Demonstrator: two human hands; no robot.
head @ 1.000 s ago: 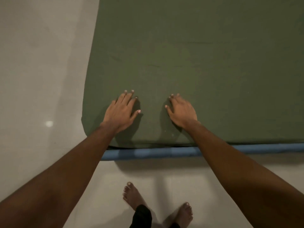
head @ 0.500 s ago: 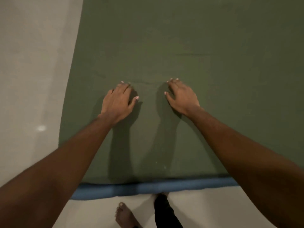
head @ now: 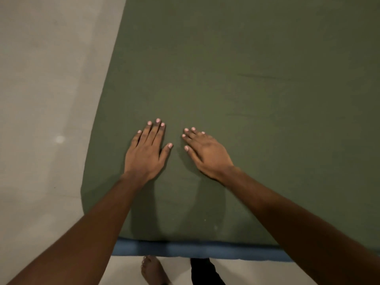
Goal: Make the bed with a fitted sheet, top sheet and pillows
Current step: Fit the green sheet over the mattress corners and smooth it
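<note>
A dark green sheet (head: 246, 79) covers the mattress and fills most of the view, smooth apart from a few faint creases on the right. My left hand (head: 147, 153) lies palm down on it near the front left corner, fingers spread. My right hand (head: 205, 153) rests flat beside it, a short gap between the thumbs. Neither hand holds anything. A blue strip of mattress edge (head: 195, 249) shows below the sheet at the front. No pillows or other sheet are in view.
Pale floor (head: 51, 99) runs along the bed's left side and in front of it. My bare foot (head: 153, 270) and a dark trouser leg (head: 203, 272) stand on the floor just in front of the blue edge.
Both hands have slid forward over the green sheet, away from the front edge, and now lie closer together. The view has moved in over the bed.
</note>
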